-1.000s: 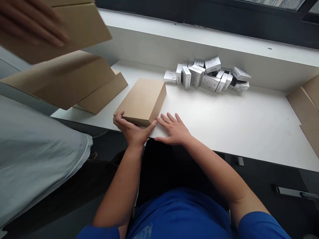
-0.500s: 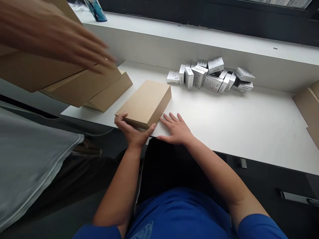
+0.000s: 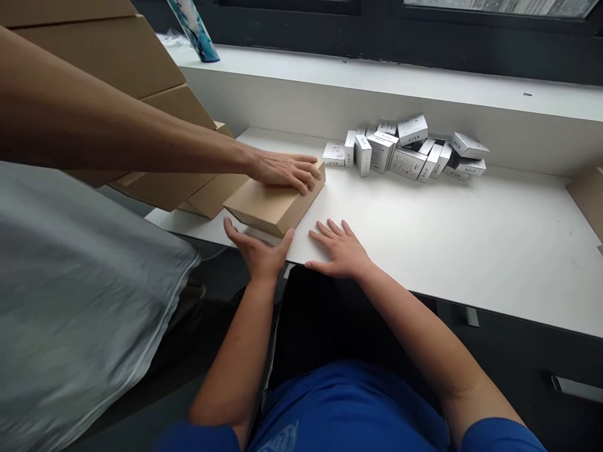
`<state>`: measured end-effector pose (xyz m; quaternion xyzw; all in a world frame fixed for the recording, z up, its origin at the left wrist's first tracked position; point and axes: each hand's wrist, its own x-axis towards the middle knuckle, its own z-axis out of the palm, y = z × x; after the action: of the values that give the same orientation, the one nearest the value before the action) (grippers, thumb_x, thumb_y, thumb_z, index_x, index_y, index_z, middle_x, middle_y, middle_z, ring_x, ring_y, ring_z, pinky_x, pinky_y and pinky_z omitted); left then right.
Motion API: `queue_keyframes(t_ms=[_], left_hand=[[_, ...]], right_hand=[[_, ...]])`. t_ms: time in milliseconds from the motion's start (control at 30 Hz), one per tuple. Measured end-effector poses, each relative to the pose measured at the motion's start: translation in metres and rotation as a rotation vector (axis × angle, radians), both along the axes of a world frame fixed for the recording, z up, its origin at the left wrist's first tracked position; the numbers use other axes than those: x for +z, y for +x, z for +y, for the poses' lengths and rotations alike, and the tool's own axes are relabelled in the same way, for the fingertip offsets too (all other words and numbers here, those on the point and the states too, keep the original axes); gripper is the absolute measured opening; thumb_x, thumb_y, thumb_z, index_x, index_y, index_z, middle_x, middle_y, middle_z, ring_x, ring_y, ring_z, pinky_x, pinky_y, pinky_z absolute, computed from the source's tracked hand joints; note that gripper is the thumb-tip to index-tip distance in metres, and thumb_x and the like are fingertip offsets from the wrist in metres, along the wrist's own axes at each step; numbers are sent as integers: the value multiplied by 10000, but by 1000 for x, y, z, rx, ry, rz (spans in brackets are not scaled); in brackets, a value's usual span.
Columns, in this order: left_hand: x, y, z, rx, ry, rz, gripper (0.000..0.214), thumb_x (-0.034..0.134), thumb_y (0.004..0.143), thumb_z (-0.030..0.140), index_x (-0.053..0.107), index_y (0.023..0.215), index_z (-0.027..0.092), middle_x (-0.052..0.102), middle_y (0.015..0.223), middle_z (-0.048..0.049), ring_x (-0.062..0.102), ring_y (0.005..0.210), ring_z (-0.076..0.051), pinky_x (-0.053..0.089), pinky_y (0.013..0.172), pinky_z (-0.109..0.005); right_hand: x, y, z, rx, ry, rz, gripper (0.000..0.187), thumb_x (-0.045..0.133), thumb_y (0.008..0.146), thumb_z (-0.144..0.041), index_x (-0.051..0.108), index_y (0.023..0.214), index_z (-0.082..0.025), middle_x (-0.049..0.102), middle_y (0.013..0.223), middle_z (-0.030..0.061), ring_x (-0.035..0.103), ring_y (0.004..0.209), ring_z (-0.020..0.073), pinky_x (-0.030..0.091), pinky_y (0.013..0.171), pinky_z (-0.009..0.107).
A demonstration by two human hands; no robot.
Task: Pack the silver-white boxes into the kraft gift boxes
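Observation:
A closed brown cardboard box (image 3: 259, 204) lies flat near the front edge of the white table (image 3: 400, 238). Just in front of its near end is my left hand (image 3: 261, 251), thumb and fingers spread wide, with a small gap to the box. My right hand (image 3: 342, 251) lies flat on the tabletop to the right of the box, fingers apart and holding nothing. Another person's hand (image 3: 287, 171) reaches in from the left and rests on top of the box.
Several small white printed boxes (image 3: 405, 154) are heaped against the back wall. Large cardboard boxes (image 3: 108, 56) lean at the left, and another carton (image 3: 588, 198) stands at the right edge. A blue patterned object (image 3: 195, 31) is on the sill.
The other person's hand has come down from the upper left onto the box. My left hand has let go of the box's near end. My right hand stays on the table.

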<state>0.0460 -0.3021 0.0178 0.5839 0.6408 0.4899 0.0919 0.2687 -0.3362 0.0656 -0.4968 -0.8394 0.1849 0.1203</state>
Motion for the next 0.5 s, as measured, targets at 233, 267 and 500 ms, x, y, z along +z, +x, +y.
queue_keyframes(t_ms=[233,267,500], left_hand=[[-3,47,-51,-165,-97,193,1206,802,853,481,-5,1676,127,-31,1786,-372,-131,1717,-468,-92,1337,-751],[-2,52,-58,-258,-124,238,1140,768,890,490,28,1688,150,37,1799,-348,-66,1729,-453,-76,1347,-743],[1,84,-18,-594,-446,317,1185,729,841,774,241,1709,132,147,1822,-297,11,1724,-476,-10,1386,-693]], right_hand=[[-5,42,11,110,-63,154,783,710,967,-635,572,1620,-226,422,1758,109,304,1700,330,161,1417,613],[-6,60,14,103,-65,153,771,721,958,-631,588,1606,-235,432,1753,106,313,1696,329,163,1415,618],[-10,242,1,-541,47,-31,778,568,1004,-642,539,1639,-193,397,1778,125,298,1699,368,171,1403,634]])
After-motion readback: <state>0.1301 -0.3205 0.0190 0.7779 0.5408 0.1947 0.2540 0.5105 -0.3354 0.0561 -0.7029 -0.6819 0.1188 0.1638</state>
